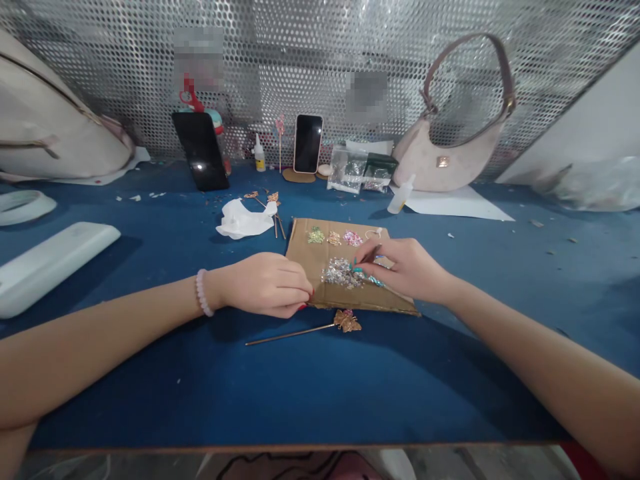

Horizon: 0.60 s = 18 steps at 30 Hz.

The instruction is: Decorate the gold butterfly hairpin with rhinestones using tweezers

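Note:
A piece of brown cardboard (305, 257) lies on the blue table, bearing a silver heap of small shiny gems (341, 272). Smaller piles sit along its far side: green gems (316, 235), orange ones (334, 238) and pink ones (353, 238). My left hand (265, 285) is closed, its fingertips at the cardboard's near left edge. Over the silver heap, my right hand (405, 267) pinches thumb and fingers together; what is between them is too small to make out. Blue gems (376, 281) show partly beneath it. In front of the cardboard lies a hairpin (346, 321) with a golden butterfly.
Left of the cardboard are crumpled white paper (245, 219) and more hairpins (276, 217). Behind stand two phones (200, 150) (308, 143), glue bottles (259, 153) (401, 195), plastic packets (347, 168) and a handbag (450, 153). A white case (55, 263) lies at left.

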### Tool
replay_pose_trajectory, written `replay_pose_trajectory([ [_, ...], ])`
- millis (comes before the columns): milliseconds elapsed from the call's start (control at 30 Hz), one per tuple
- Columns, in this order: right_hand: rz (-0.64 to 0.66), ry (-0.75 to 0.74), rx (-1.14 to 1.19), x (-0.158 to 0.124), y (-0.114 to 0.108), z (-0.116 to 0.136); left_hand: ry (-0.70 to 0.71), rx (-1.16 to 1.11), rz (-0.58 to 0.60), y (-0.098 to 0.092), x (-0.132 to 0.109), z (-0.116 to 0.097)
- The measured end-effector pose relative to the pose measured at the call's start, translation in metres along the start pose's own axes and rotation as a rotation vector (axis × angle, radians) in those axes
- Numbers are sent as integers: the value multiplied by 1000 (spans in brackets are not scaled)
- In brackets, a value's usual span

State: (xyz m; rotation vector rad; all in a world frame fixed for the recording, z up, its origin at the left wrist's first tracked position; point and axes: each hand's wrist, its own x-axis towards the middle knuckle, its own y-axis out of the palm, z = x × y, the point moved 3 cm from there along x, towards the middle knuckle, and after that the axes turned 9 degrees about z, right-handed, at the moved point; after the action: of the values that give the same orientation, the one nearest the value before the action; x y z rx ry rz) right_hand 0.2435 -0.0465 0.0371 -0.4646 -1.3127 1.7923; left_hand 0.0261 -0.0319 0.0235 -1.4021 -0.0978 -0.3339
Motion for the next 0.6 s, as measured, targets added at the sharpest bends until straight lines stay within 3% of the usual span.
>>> replay_pose_trajectory([
  [600, 2, 31, -21, 0, -2, -3, -8, -4, 12, 1, 0, 1],
])
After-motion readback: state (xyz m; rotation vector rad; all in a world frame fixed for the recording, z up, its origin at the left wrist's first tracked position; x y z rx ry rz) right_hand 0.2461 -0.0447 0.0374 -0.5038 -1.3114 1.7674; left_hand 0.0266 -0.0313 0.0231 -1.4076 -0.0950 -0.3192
